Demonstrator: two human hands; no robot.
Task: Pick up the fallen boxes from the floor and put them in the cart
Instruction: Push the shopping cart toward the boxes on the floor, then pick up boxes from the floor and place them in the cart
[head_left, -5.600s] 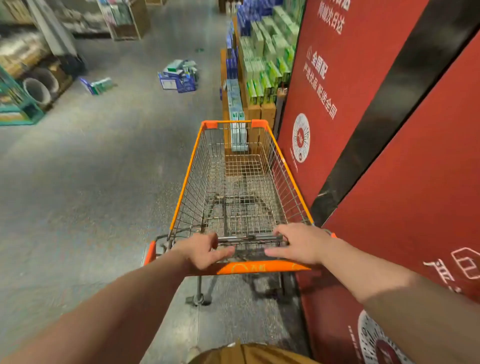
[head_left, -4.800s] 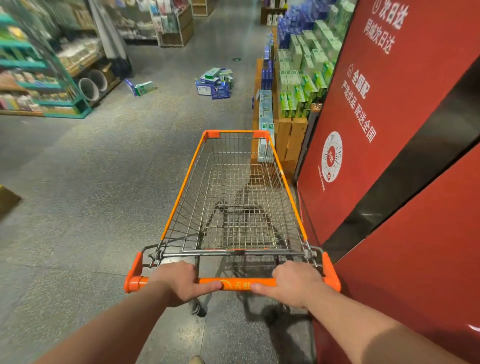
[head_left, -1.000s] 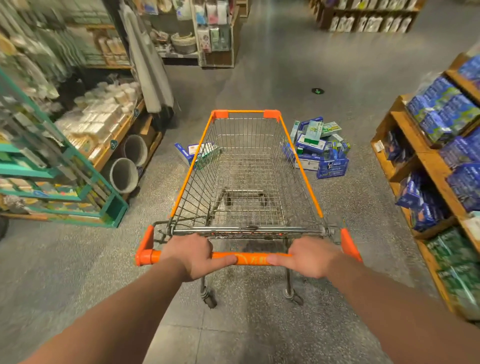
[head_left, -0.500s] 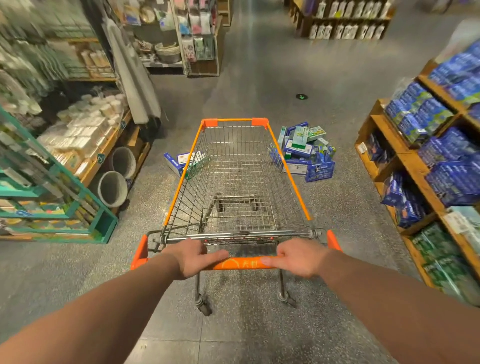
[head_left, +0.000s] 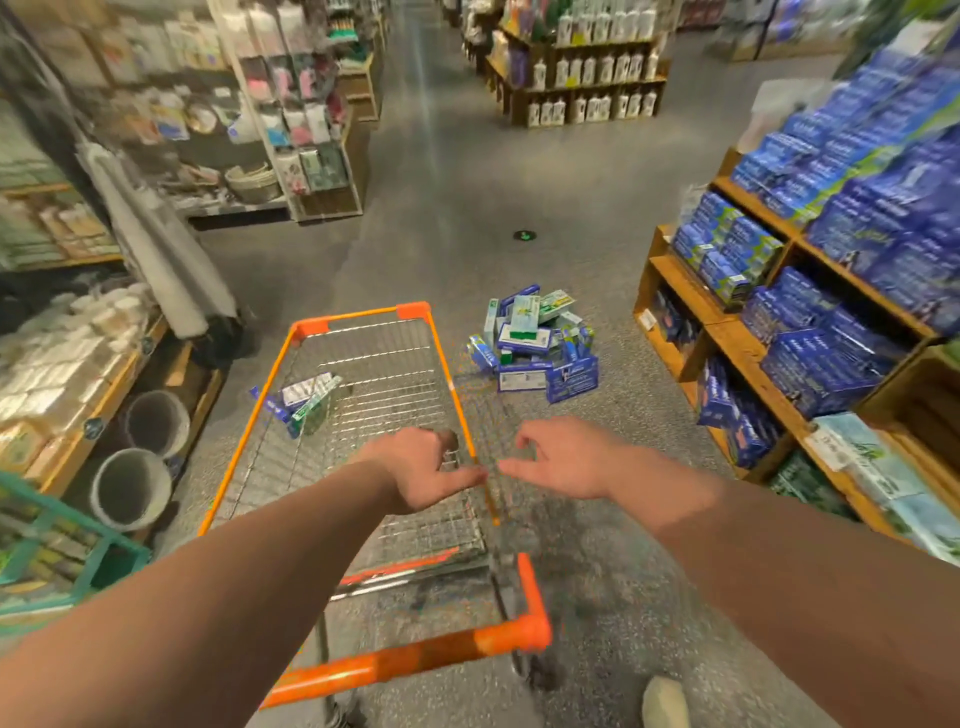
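Head view: what have the two grips got hold of?
– Nothing. The left grip (head_left: 423, 470) and right grip (head_left: 561, 457) hang in the air, fingers loosely curled, thumbs nearly meeting above the right rim of the cart (head_left: 248, 431)
And its handle?
– The orange handle (head_left: 415, 660) sits nearer the person; neither grip touches it
Where are the boxes?
– The main pile of boxes (head_left: 535, 343) lies on the floor (head_left: 467, 208) just right of the cart's front end. A smaller group of boxes (head_left: 304, 397) shows through the wire of the cart's left wall
Further out?
– A wooden shelf (head_left: 727, 332) of blue packs on the right, two grey buckets (head_left: 130, 488) on the left
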